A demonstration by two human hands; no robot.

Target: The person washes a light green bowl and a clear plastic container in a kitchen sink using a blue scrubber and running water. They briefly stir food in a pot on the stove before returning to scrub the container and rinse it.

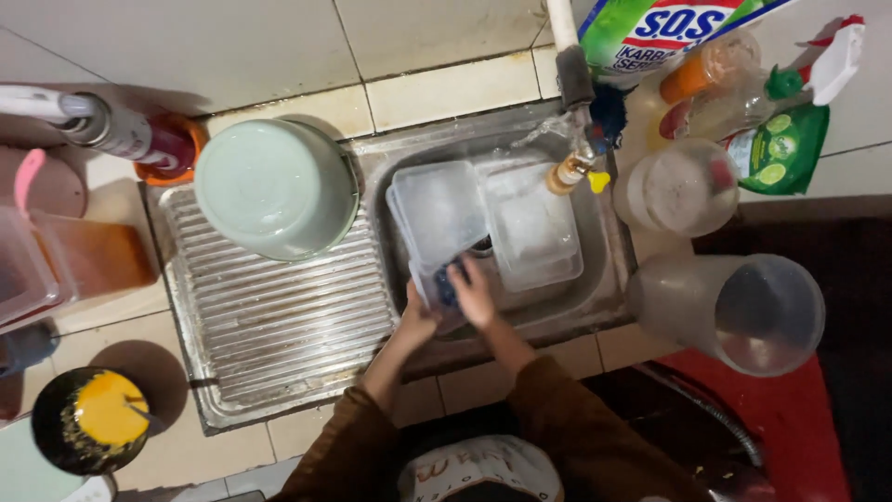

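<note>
Over the steel sink (609, 279), my left hand (416, 321) grips the near edge of a clear plastic container (437, 218) that stands tilted in the basin. My right hand (474, 293) presses a dark blue sponge (448, 279) against that container's lower corner. A second clear rectangular container (534, 228) lies in the basin to the right. The tap (571, 139) hangs above them.
A pale green bowl (276, 186) sits upside down on the ribbed drainboard (279, 325). Clear jars (678, 191) and a large clear cup (743, 311) stand right of the sink, with soap bottles and a green pouch (776, 149) behind. A dark bowl with yellow contents (93, 418) sits at the lower left.
</note>
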